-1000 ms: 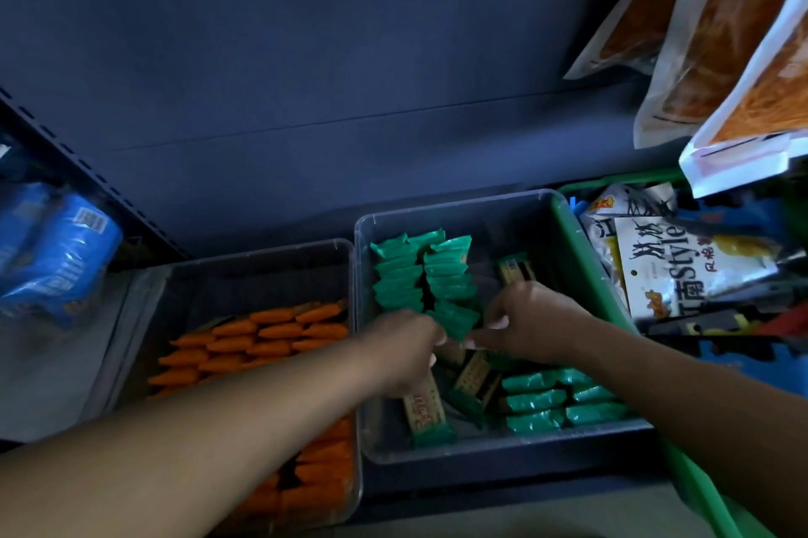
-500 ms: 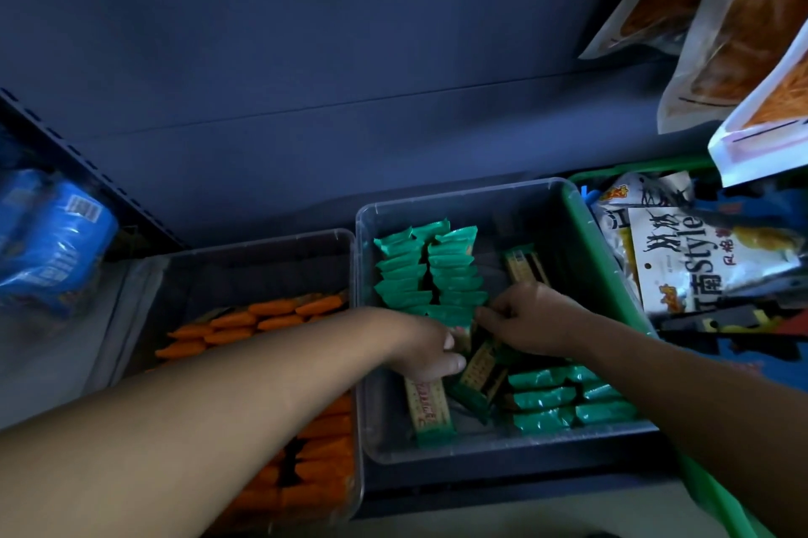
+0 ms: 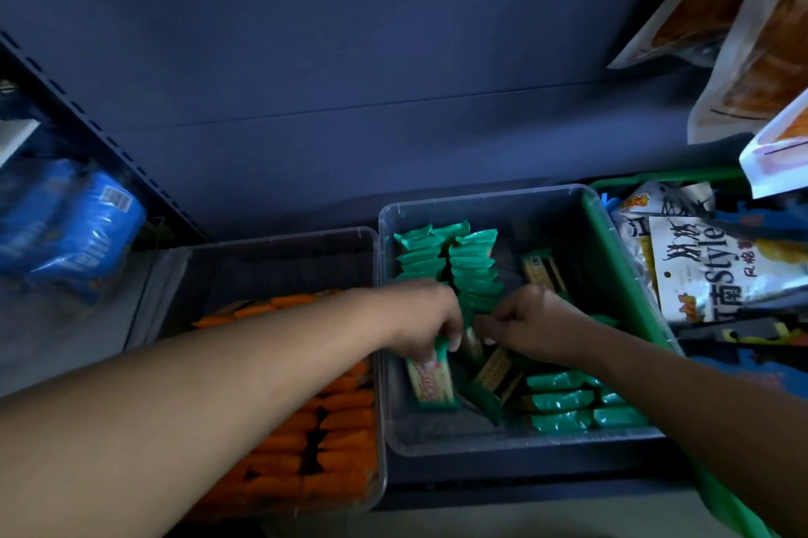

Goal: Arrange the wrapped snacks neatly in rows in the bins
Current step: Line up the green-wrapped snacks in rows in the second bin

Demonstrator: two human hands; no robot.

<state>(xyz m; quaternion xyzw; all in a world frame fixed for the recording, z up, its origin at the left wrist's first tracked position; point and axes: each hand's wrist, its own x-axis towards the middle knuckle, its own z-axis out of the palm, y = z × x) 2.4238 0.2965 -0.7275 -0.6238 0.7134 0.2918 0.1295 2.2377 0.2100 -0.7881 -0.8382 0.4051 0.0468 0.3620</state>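
Left hand (image 3: pixel 426 319) now sits closer to right hand (image 3: pixel 531 325), both over the middle clear bin (image 3: pixel 437 432) on dark blue shelving (image 3: pixel 393 56). Left fingers pinch the green end of a cracker pack (image 3: pixel 430 382). Right fingers curl at the row of green packs (image 3: pixel 474 264); hold unclear. Neighbouring clear bin (image 3: pixel 271 258) holds orange snacks (image 3: pixel 345 424) in rows.

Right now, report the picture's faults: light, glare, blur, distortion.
Head view: dim, blue-cast light, the shelf back featureless. Head view: wide-angle bend bows the rim of the clear bin and slants the green crate. Head view: the blue packs are soft; glare whitens the silver snack bag; the left hand, pinching a biscuit pack, and right hand look smeared.
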